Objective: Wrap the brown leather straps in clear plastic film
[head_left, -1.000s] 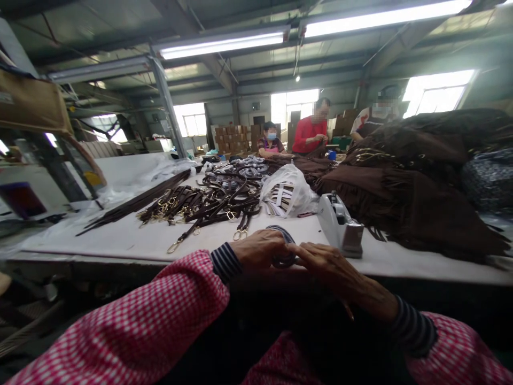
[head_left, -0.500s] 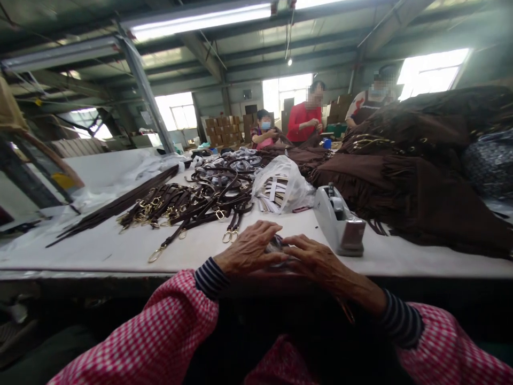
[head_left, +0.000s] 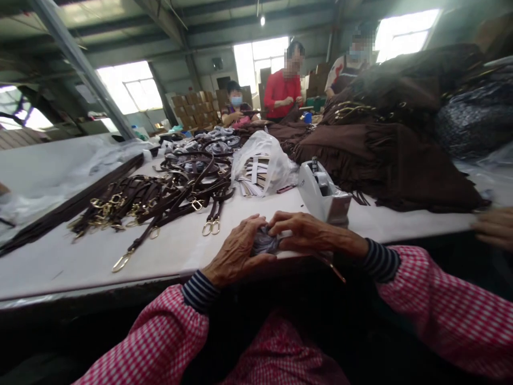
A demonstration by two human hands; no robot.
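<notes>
At the table's near edge, a greyish coiled strap bundle (head_left: 265, 240), apparently wrapped in clear plastic, lies between my two hands. My left hand (head_left: 240, 247) curves around its left side, thumb along the front. From the right, my right hand (head_left: 302, 231) presses bent fingers on the bundle; part of it is hidden under them. A thin brownish strip (head_left: 333, 268) sticks out below my right wrist; what it belongs to is hidden. Just behind my right hand stands a grey tape dispenser (head_left: 320, 190). Dark brown straps (head_left: 160, 200) with gold-coloured clasps lie to the left.
A clear plastic bag (head_left: 260, 166) of pale strips sits behind my hands. Fringed brown material (head_left: 385, 166) is heaped at right. Another person's hand (head_left: 497, 227) shows at the right edge. Several people stand across the white table (head_left: 168, 256), among them one in red (head_left: 282, 91).
The view has tilted down and swung right. My hands have shifted around the bundle, and more of its grey coil shows between them. A hand has appeared at the right edge.
</notes>
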